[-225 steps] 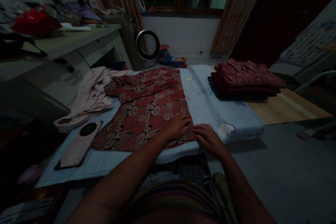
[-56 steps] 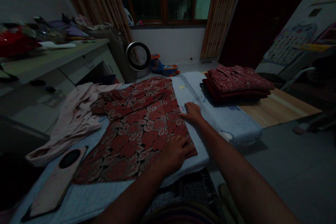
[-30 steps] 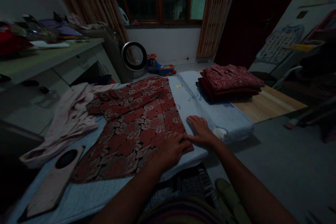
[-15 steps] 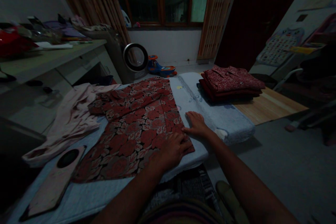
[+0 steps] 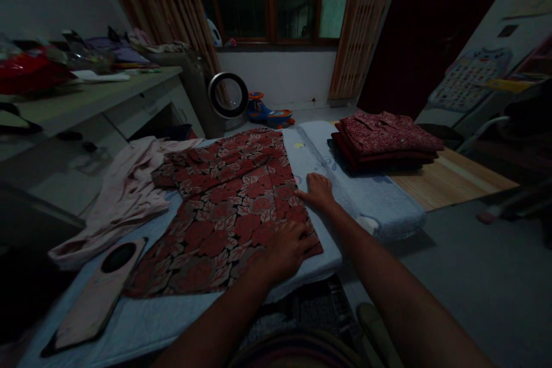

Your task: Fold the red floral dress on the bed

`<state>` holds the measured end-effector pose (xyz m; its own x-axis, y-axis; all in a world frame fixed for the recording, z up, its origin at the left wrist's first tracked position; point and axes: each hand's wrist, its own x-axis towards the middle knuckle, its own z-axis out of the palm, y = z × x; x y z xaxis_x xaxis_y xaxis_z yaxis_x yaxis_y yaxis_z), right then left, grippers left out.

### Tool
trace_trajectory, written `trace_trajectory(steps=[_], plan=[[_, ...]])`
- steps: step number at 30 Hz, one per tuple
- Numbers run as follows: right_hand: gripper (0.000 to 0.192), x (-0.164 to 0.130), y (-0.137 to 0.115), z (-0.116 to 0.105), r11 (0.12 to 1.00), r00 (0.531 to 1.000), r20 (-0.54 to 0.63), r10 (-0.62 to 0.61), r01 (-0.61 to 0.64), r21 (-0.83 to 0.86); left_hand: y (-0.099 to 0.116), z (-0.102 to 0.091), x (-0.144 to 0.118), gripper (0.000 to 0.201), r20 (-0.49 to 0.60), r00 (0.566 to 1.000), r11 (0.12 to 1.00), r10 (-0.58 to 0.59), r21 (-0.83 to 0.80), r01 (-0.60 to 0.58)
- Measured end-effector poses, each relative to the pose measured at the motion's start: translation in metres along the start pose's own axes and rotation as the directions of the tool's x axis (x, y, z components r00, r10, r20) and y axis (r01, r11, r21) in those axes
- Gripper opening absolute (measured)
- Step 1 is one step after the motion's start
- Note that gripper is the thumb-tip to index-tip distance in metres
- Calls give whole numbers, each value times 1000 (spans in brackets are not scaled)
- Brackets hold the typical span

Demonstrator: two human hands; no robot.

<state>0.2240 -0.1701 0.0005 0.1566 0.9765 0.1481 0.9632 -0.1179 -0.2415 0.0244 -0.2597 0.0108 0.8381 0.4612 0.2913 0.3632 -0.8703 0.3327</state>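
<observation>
A red and grey floral shirt (image 5: 233, 213) lies spread on a light blue towel-like cover (image 5: 190, 316), a sleeve folded at its far left. My left hand (image 5: 291, 244) rests on the shirt near its front right corner, palm down, fingers slightly bent. Beyond it, my right hand (image 5: 318, 191) is at the shirt's right edge. Its thumb reaches to the fabric edge, while the other fingers bend over the blue cover. Neither hand lifts the cloth. A pale pink garment (image 5: 125, 184) lies crumpled to the left of the shirt.
A stack of folded dark red clothes (image 5: 388, 141) sits at the right on the cover and a wooden board (image 5: 457, 178). At front left lies a flat pinkish panel (image 5: 97, 299) with a dark oval. A cluttered desk (image 5: 146, 83) stands left; a blue and orange ride-on toy (image 5: 269, 112) is behind.
My right hand has drawn its fingers in slightly along the shirt's edge. The left hand stays at nearly the same spot on the cloth. The whole view has shifted a little.
</observation>
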Motion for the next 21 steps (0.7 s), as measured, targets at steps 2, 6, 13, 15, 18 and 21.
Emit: trace_trajectory(steps=[2,6,13,15,18,21], plan=[[70,-5,2,2,1000,1000,19,-17,17,0,-1,0,0,34,0,1000,1000,0,-5,0],[84,-24,9,5,997,996,51,-72,71,14,-1,1,1,35,-5,1000,1000,-4,-4,4],[94,-62,17,-5,992,981,148,-124,120,40,0,0,0,31,-13,1000,998,0,-60,-1],[94,-71,17,-10,991,976,172,-130,124,46,0,0,-1,27,-22,1000,995,-2,-95,0],[95,-82,18,-14,991,970,202,-134,125,58,-2,-1,-3,18,-33,999,990,-32,-139,27],[96,-91,20,-19,991,961,244,-133,122,61,-5,0,-4,28,-58,997,986,-49,-160,39]])
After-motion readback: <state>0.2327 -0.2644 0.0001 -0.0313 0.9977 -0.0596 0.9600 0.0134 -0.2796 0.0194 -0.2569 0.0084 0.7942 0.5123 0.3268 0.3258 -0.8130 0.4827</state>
